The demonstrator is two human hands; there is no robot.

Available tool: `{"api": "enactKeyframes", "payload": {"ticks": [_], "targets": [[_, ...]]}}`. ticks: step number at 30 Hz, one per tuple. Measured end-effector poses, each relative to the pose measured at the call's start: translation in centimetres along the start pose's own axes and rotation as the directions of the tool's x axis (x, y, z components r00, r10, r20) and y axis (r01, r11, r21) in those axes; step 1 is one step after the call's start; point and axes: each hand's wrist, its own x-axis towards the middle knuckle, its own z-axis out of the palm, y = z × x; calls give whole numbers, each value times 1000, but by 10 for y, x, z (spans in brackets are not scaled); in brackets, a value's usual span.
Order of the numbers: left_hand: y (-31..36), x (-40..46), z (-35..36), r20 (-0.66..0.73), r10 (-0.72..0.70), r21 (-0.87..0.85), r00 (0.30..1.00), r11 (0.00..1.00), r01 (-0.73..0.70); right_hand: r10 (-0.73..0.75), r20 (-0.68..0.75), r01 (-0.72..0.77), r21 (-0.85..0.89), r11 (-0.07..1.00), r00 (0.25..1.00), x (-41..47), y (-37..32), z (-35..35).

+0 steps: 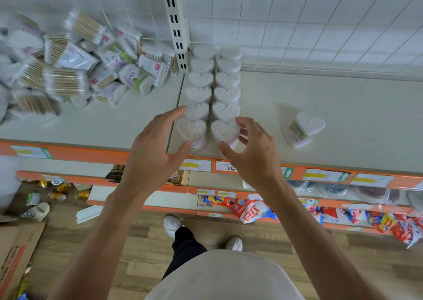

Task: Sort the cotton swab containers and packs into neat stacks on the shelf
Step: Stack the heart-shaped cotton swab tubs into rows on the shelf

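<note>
Framing the near ends of two rows of heart-shaped containers [225, 130] on the shelf [343, 107], left hand [155, 144] spread wide with fingertips brushing the left row, right hand [249, 144] loosely curled beside the right row, gripping nothing. Probably handling as light, stiff, smooth plastic tubs, tipping easily, so best pinching each by its side walls. Lying toppled well to the right: one stray container [302, 129]; sprawling far left past the upright post [175, 25]: a loose pile of packs [68, 70], hardly blocking.

Two rows of heart-shaped swab tubs [214, 93] are flanked by the left hand [158, 144] and right hand [250, 149], fingers spread at the front pair.
</note>
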Motion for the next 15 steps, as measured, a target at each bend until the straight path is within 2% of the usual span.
{"api": "enactKeyframes", "payload": {"ticks": [9,12,15], "targets": [[1,6,1,-6,42,1,999,999,-42,4,44,-4,-13,1000,999,-6,-7,-14],[2,4,0,-3,75,9,997,997,-75,-30,-73,26,-61,998,997,-1,-2,-52],[2,3,-2,4,86,26,996,996,-86,-43,-207,-12,-258,966,977,11,24,-86]]}}
